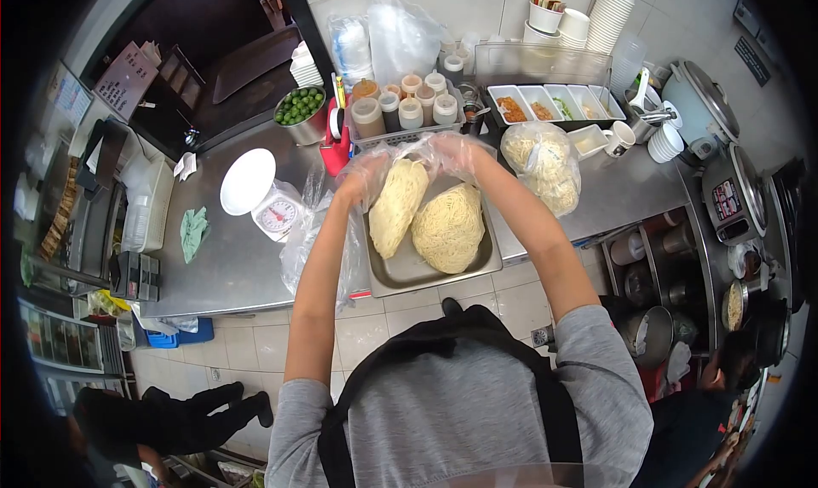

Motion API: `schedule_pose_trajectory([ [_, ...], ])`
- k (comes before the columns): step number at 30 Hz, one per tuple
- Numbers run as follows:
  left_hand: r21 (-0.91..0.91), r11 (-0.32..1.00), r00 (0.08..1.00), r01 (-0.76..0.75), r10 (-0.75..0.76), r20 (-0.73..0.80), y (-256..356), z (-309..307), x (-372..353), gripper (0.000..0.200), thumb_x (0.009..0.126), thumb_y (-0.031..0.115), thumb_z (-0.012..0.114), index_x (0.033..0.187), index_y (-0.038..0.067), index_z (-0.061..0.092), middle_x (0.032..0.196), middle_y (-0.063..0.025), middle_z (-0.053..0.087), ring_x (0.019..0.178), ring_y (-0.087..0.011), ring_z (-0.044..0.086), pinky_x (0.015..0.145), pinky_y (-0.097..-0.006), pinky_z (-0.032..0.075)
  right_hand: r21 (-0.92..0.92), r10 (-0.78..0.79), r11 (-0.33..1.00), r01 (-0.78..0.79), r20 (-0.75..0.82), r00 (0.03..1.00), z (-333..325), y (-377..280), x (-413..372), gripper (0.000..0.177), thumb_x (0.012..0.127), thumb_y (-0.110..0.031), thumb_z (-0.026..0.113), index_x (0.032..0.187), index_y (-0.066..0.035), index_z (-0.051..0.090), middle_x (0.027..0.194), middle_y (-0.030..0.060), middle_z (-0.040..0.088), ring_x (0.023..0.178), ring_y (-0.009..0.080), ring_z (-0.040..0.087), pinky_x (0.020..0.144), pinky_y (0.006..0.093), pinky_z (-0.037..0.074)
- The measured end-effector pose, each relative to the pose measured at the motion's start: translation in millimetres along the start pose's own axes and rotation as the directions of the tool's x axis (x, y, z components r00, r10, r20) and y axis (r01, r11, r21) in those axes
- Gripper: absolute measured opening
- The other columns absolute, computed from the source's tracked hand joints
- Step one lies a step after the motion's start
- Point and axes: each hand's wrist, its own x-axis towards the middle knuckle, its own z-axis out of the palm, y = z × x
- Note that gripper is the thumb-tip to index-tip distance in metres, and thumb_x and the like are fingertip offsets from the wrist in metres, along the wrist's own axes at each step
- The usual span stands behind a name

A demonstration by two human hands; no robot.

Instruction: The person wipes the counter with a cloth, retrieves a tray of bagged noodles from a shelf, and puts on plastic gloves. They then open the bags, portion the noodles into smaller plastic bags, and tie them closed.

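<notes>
Two mounds of pale noodles lie in a metal tray (pixel 388 282). My left hand (pixel 366 178), in a clear plastic glove, is at the top of the left noodle mound (pixel 399 209); its fingers are blurred by plastic and glare. My right hand (pixel 456 154), gloved the same way, is above the right noodle mound (pixel 448 229), and its fingertips are hard to make out. Crumpled clear plastic (pixel 322 254) hangs beside the tray on the left. To the right, a clear bag of noodles (pixel 542 166) rests on the steel counter (pixel 596 197).
On the left are a scale (pixel 277 213), a green cloth (pixel 193 232) and a bowl of limes (pixel 307 129). Sauce bottles (pixel 411 111) and a topping container (pixel 558 105) stand behind. Two people are nearby, one lower left (pixel 162 424), one lower right (pixel 690 428).
</notes>
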Motion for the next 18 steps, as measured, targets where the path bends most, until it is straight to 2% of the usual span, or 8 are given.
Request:
schedule_pose_trajectory([
  [2, -0.009, 0.998, 0.996, -0.057, 0.058, 0.069, 14.3, 2.5, -6.7, 0.025, 0.090, 0.023, 0.052, 0.107, 0.006, 0.060, 0.099, -0.0008, 0.060, 0.088, -0.0111, 0.054, 0.079, -0.0247, 0.042, 0.149, -0.067, 0.987, 0.056, 0.068, 0.995, 6.5, -10.0, -8.7, 0.027, 0.091, -0.023, 0.042, 0.101, -0.001, 0.055, 0.091, 0.0112, 0.061, 0.075, 0.0193, 0.061, 0.058, 0.0339, 0.052],
  [3, -0.014, 0.991, 0.991, -0.130, 0.131, 0.043, 18.5, 2.2, -10.8, 0.026, 0.090, 0.022, 0.051, 0.108, 0.005, 0.059, 0.101, -0.0010, 0.060, 0.090, -0.0109, 0.054, 0.081, -0.0248, 0.042, 0.124, -0.252, 0.963, 0.241, 0.085, 0.964, 9.5, -20.5, -28.2, 0.025, 0.091, -0.021, 0.043, 0.102, -0.001, 0.054, 0.090, 0.0095, 0.060, 0.073, 0.0176, 0.059, 0.057, 0.0331, 0.051],
  [6, 0.075, 0.949, 0.950, -0.307, 0.310, -0.038, 36.9, -4.1, -25.3, 0.027, 0.091, 0.020, 0.050, 0.111, 0.004, 0.058, 0.105, -0.0015, 0.060, 0.096, -0.0109, 0.054, 0.086, -0.0251, 0.040, -0.245, -0.417, 0.891, 0.383, -0.105, 0.903, 3.5, -65.5, -32.7, 0.026, 0.090, -0.021, 0.048, 0.104, 0.000, 0.053, 0.092, 0.0087, 0.059, 0.076, 0.0170, 0.057, 0.061, 0.0314, 0.051],
  [7, 0.164, 0.930, 0.937, -0.329, 0.344, -0.066, 48.7, -5.9, -39.6, 0.027, 0.091, 0.019, 0.050, 0.112, 0.004, 0.058, 0.106, -0.0016, 0.060, 0.097, -0.0111, 0.053, 0.088, -0.0251, 0.039, -0.398, -0.589, 0.762, 0.510, -0.101, 0.802, 1.0, -76.9, -33.4, 0.026, 0.088, -0.020, 0.052, 0.105, 0.000, 0.053, 0.094, 0.0088, 0.059, 0.078, 0.0163, 0.057, 0.064, 0.0303, 0.051],
  [10, 0.517, 0.778, 0.846, -0.357, 0.504, -0.174, 93.4, -0.6, -122.4, 0.030, 0.091, 0.020, 0.049, 0.116, 0.004, 0.056, 0.113, -0.0036, 0.058, 0.103, -0.0123, 0.051, 0.091, -0.0247, 0.036, -0.315, -0.643, 0.724, 0.614, 0.015, 0.766, 22.1, -107.0, -71.3, 0.027, 0.086, -0.017, 0.057, 0.109, -0.003, 0.053, 0.100, 0.0092, 0.059, 0.088, 0.0146, 0.056, 0.076, 0.0279, 0.049],
  [13, 0.644, 0.660, 0.699, -0.388, 0.666, -0.261, 72.1, -49.8, -186.3, 0.032, 0.092, 0.022, 0.047, 0.117, 0.004, 0.055, 0.114, -0.0058, 0.057, 0.105, -0.0126, 0.050, 0.091, -0.0251, 0.036, 0.121, -0.522, 0.852, 0.510, 0.109, 0.846, 57.5, -106.9, -72.3, 0.030, 0.087, -0.018, 0.052, 0.112, -0.002, 0.056, 0.111, 0.0057, 0.056, 0.103, 0.0138, 0.052, 0.088, 0.0271, 0.043],
  [15, 0.434, 0.767, 0.611, -0.473, 0.640, -0.466, 66.0, -44.4, -238.7, 0.033, 0.091, 0.022, 0.049, 0.117, 0.002, 0.053, 0.113, -0.0083, 0.057, 0.104, -0.0147, 0.050, 0.092, -0.0261, 0.035, 0.049, -0.563, 0.820, 0.570, 0.247, 0.789, 101.0, -114.3, -80.8, 0.031, 0.086, -0.018, 0.055, 0.113, -0.002, 0.055, 0.112, 0.0054, 0.056, 0.104, 0.0129, 0.051, 0.089, 0.0261, 0.042],
  [18, 0.376, 0.910, 0.588, -0.172, 0.401, -0.702, -4.2, -83.4, -296.9, 0.040, 0.088, 0.020, 0.054, 0.123, 0.001, 0.047, 0.115, -0.0108, 0.054, 0.106, -0.0165, 0.049, 0.095, -0.0274, 0.034, 0.046, -0.631, 0.740, 0.671, 0.392, 0.670, 165.0, -98.9, -76.1, 0.028, 0.086, -0.018, 0.054, 0.110, -0.003, 0.055, 0.107, 0.0068, 0.058, 0.102, 0.0152, 0.053, 0.089, 0.0276, 0.042],
])
